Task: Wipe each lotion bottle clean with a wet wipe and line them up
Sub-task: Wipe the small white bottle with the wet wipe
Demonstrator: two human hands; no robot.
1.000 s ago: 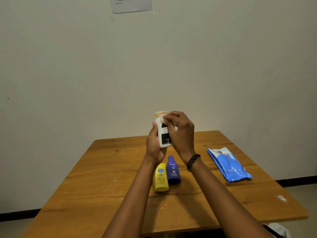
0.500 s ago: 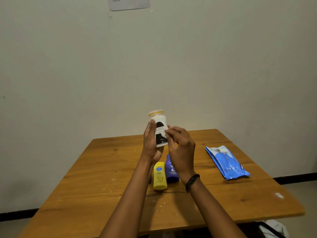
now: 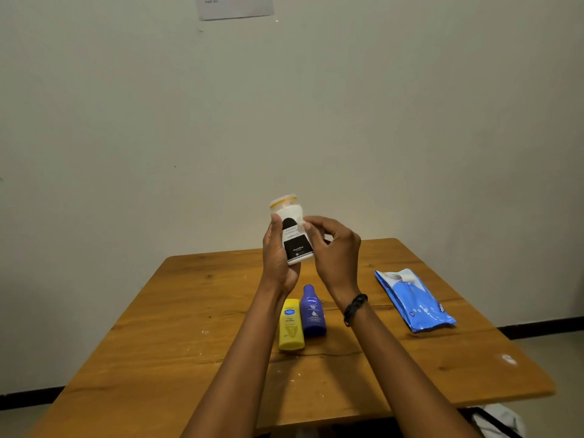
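My left hand (image 3: 278, 257) holds a white lotion bottle (image 3: 292, 230) with a black label and a yellow-ringed cap upright above the table. My right hand (image 3: 335, 248) presses a small white wet wipe (image 3: 308, 224) against the bottle's right side; most of the wipe is hidden under the fingers. A yellow lotion bottle (image 3: 290, 325) and a dark blue lotion bottle (image 3: 312, 311) lie side by side, touching, on the wooden table (image 3: 189, 327) below my hands.
A blue wet wipe pack (image 3: 414, 300) lies on the table's right side. A wall stands just behind the table, with a paper sheet (image 3: 235, 6) stuck high on it. A white cloth (image 3: 502, 418) lies on the floor at the lower right.
My right hand slid from the bottle's top down its front and now rests on its right side. The left hand kept its hold and the bottle rose slightly.
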